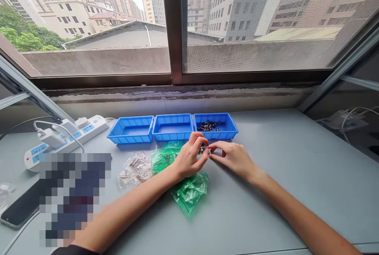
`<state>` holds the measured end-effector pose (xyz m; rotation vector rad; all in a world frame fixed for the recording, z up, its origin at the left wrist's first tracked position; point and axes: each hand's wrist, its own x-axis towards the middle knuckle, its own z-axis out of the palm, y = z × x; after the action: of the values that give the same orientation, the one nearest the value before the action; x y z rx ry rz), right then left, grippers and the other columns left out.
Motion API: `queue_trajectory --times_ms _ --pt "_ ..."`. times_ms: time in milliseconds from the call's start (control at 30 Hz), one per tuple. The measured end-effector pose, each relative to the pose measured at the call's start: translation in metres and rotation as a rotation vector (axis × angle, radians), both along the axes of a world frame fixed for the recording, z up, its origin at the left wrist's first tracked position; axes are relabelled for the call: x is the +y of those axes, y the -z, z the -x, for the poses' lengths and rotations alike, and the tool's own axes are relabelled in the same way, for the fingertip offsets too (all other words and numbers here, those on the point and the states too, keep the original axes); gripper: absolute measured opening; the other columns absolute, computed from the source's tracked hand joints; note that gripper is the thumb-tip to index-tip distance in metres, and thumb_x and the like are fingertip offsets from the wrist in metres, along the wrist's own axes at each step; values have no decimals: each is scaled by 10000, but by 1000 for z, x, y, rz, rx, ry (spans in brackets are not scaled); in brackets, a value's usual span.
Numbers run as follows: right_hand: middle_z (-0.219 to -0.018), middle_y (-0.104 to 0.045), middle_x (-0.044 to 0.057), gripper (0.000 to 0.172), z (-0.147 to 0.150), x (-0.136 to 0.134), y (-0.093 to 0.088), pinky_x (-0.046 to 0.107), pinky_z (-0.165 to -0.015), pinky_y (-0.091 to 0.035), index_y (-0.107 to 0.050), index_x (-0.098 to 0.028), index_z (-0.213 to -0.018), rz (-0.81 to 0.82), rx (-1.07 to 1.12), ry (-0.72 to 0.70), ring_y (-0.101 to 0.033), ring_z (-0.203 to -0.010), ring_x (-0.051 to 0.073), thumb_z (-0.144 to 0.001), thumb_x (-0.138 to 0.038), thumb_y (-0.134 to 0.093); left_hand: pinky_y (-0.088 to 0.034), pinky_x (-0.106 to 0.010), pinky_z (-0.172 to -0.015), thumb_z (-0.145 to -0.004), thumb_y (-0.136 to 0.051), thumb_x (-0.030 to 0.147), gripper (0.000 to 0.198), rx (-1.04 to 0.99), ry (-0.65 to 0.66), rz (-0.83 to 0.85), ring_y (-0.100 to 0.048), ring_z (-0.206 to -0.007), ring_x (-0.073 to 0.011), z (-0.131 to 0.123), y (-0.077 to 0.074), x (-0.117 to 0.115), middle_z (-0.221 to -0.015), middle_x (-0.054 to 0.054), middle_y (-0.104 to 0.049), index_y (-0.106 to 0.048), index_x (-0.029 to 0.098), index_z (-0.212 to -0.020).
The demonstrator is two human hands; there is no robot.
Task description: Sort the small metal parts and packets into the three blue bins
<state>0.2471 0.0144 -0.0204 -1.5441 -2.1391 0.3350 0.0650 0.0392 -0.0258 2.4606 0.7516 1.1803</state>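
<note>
My left hand [192, 156] is curled closed around several small dark-and-silver metal parts [202, 149], which show between thumb and fingers. Fingertips of my right hand [234, 158] pinch together at a small shiny piece against those parts; its exact kind is too small to tell. Both hands meet just in front of the right blue bin [231, 132], where a loose pile of similar dark metal parts [208, 125] lies. Beneath my left hand and wrist spread green plastic bags [190, 195] with small items inside, partly hidden by the arm.
Left of the green bags lie clear bags [137, 168] of small metal pieces. Two more blue bins, the middle [173, 135] and left [130, 138], stand in the row. A power strip [97, 122] with plugs, cables and a phone [22, 203] occupy the left side. A window sits behind.
</note>
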Motion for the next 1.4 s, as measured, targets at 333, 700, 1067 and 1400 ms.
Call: queue_trajectory --times_ms 333,700,1067,1400 --pt "-814 -753 -13 191 0 1 -2 261 -538 -440 -738 -276 -891 -53 130 63 -580 -526 140 -756 -270 -604 -495 -281 -682 -894 -421 173 70 20 4 7 -537 -769 -141 0 -2 -1 -973 -56 -480 -449 202 -950" --pt "-777 -685 38 406 5 2 -16 253 -394 -385 -678 -199 -871 317 842 71 -434 -422 76 -624 -518 -724 -474 -259 -630 -865 -486 211 146 -5 -6 -19 -505 -685 -117 -1 2 1 -930 -28 -495 -411 216 -990" --pt "-718 -654 4 475 8 2 -19 240 -411 -329 -672 -192 -858 443 977 108 -399 -431 58 -547 -531 -789 -478 -266 -669 -949 -395 232 52 22 11 8 -521 -702 -117 0 1 1 -963 -38 -509 -438 211 -971" --pt "-784 -689 29 435 9 -1 -22 244 -421 -352 -666 -204 -848 434 896 55 -440 -458 73 -569 -516 -783 -474 -271 -680 -968 -364 237 58 -10 7 8 -521 -717 -127 0 2 1 -949 -41 -513 -417 214 -974"
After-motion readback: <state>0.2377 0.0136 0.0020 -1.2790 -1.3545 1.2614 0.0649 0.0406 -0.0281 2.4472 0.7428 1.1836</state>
